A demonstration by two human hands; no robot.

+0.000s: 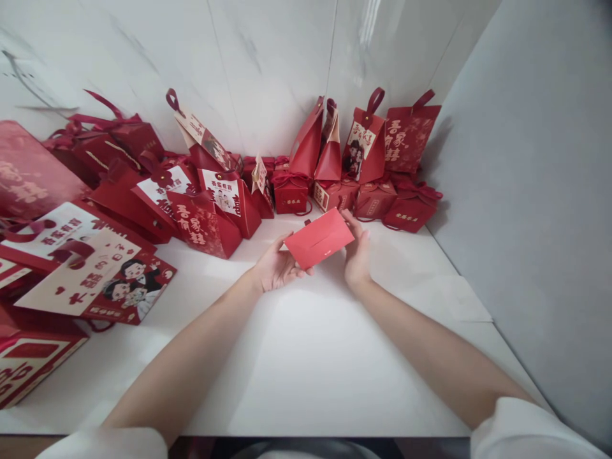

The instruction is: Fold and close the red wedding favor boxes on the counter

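Note:
Above the middle of the white table, a red paper gift box (319, 238) is held up, a rectangular face with a slanting seam and tiny pale print turned toward me. Its other sides are mostly hidden. My left hand (282, 264) supports it from the lower left, palm up, with fingers curled beneath. At the right edge, my right hand (357, 248) grips it with the fingertips behind the upper corner. Beyond the hands, the nearest finished-looking boxes are a small red box with a bow (291, 193) and a red pointed box (205, 223).
Several red boxes line the wall, some stacked, including a pointed box with a couple's picture (362, 143) and a bow-tied box (412, 207). More boxes crowd the left, among them a cream-and-red box (90, 274). A grey panel (535, 191) bounds the table (335, 370) on the right.

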